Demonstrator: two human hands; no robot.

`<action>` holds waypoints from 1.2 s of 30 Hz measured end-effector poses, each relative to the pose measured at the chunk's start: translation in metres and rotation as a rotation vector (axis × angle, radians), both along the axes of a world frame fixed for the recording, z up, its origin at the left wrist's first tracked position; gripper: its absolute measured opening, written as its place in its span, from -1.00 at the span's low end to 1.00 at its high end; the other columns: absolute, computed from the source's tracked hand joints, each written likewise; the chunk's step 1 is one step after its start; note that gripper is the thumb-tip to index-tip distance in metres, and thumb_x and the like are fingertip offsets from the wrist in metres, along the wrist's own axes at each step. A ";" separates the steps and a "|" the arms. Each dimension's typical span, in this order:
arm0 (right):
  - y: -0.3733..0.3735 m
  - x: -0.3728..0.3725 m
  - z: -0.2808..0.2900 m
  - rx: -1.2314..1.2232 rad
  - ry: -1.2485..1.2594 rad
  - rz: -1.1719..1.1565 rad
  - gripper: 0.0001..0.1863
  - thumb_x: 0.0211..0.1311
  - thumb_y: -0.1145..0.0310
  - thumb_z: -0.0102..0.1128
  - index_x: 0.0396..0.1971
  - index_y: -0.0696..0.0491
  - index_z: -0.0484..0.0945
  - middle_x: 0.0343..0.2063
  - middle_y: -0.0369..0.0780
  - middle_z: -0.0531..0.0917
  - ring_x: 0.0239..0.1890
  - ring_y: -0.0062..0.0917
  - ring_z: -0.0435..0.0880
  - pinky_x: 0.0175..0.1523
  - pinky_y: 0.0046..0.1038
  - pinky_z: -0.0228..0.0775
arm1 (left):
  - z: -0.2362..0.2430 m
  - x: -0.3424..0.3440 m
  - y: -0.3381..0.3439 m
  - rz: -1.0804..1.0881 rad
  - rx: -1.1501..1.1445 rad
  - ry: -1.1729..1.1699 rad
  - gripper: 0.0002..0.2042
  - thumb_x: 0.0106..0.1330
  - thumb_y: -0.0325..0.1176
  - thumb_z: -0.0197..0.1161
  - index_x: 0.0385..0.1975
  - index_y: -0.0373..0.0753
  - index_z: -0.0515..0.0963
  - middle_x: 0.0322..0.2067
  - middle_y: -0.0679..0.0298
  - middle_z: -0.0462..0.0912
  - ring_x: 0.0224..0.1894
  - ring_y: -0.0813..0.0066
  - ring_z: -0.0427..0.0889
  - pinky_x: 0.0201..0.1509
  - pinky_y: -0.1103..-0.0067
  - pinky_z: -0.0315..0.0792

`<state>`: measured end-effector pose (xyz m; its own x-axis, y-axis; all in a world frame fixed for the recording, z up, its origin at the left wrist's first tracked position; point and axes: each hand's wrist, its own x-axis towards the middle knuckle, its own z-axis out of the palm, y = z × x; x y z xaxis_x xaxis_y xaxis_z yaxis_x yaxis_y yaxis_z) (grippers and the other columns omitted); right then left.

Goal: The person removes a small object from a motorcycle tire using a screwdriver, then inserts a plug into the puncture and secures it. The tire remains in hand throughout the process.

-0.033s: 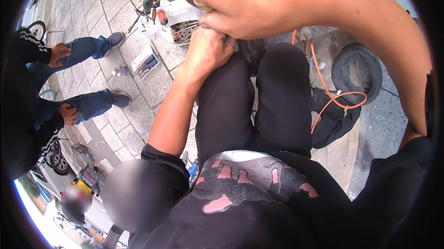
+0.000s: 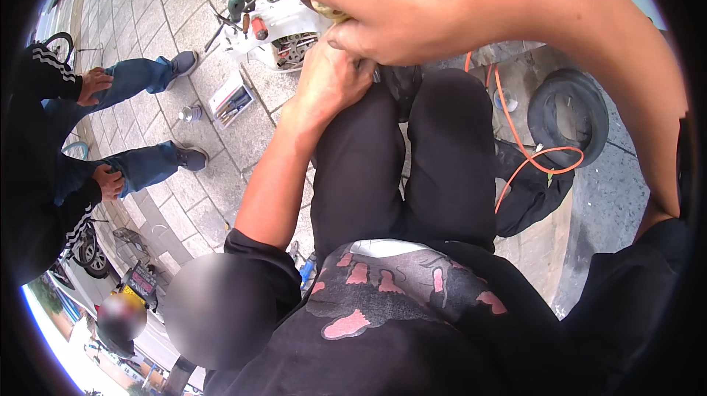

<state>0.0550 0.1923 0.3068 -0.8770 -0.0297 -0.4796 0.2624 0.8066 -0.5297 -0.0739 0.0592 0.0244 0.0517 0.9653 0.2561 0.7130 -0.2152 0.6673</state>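
Brass-coloured piece [image 2: 328, 11] clasped, far centre, by right hand [image 2: 375, 6], fingers curled; left hand [image 2: 335, 76] finger grip can't be told. Far left, metal parts [image 2: 293, 51] held in white tray [image 2: 294, 22], tools [image 2: 234, 100] in nearer box [image 2: 243, 112].

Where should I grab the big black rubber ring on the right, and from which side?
I'd grip the black rubber ring by its far edge, coming from the far side. Its middle is open, so your fingers could probably curl around the thick band. The orange cord loops across the near edge, so gripping there might catch it.
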 end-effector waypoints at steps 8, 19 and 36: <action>-0.005 -0.009 0.020 -0.014 -0.261 -0.025 -0.70 0.35 0.44 0.21 -0.19 0.43 0.70 -0.26 0.27 0.81 -0.22 0.12 0.86 -0.12 0.01 0.70 | -0.009 -0.006 0.007 -0.113 0.107 0.048 -0.75 0.39 -0.43 0.42 0.03 -0.31 0.76 0.08 0.00 0.78 0.18 -0.16 0.76 0.21 0.04 0.69; -0.023 0.017 0.010 0.080 0.033 -0.271 -0.66 0.37 0.39 0.19 -0.13 0.44 0.67 -0.25 0.27 0.82 -0.16 0.11 0.88 -0.04 -0.02 0.73 | 0.023 -0.004 0.000 -0.054 -0.052 0.112 -0.80 0.45 -0.36 0.42 -0.06 -0.32 0.64 -0.09 -0.03 0.72 0.02 -0.21 0.77 0.05 0.00 0.70; -0.021 0.026 0.012 0.109 -0.014 -0.309 -0.65 0.34 0.37 0.15 -0.17 0.43 0.62 -0.35 0.23 0.79 -0.24 0.11 0.86 -0.13 0.00 0.70 | 0.013 0.001 0.003 -0.077 -0.004 0.035 -0.73 0.38 -0.34 0.48 -0.17 -0.40 0.58 -0.17 -0.09 0.68 -0.05 -0.24 0.74 0.05 0.02 0.67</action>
